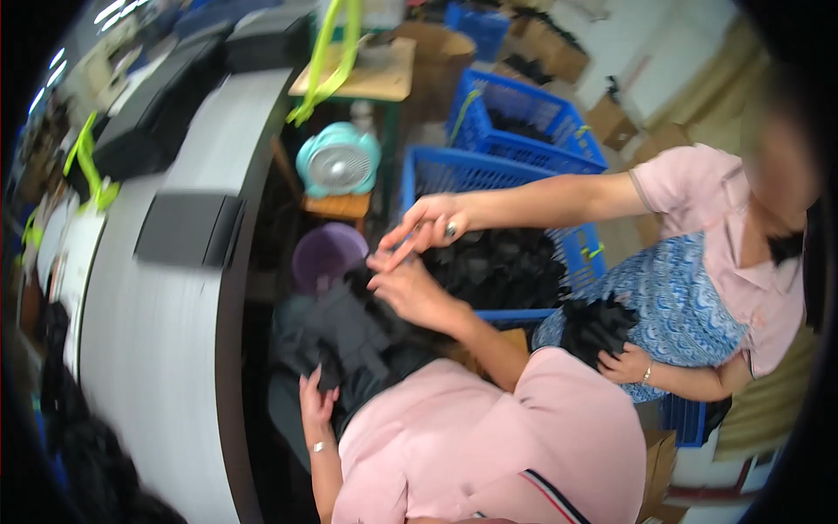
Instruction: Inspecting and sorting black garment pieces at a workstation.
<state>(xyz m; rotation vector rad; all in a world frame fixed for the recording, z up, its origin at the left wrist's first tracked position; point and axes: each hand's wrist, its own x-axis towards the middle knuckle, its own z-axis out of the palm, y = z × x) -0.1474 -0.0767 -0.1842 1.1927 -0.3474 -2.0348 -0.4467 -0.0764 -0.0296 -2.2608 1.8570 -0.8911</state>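
Observation:
My left hand (319,407) is closed on the edge of a dark grey cloth piece (328,377), low beside my lap. More dark grey cloth (345,319) is heaped over my lap. My right hand (412,293) is raised above that cloth, its fingers drawn together. Its fingertips meet those of a co-worker's hand (429,225), which wears a ring and reaches in from the right. Blur hides anything small between the two hands. The co-worker's other hand (624,362) holds a bunch of black cloth pieces (598,325) against a blue patterned apron.
Left of me runs a long grey table (161,349) with a dark grey box-like object (188,229) on it. Ahead are a turquoise fan (339,162) and a purple basin (327,253). Blue crates (511,314) with black pieces inside stand ahead right, beside the co-worker.

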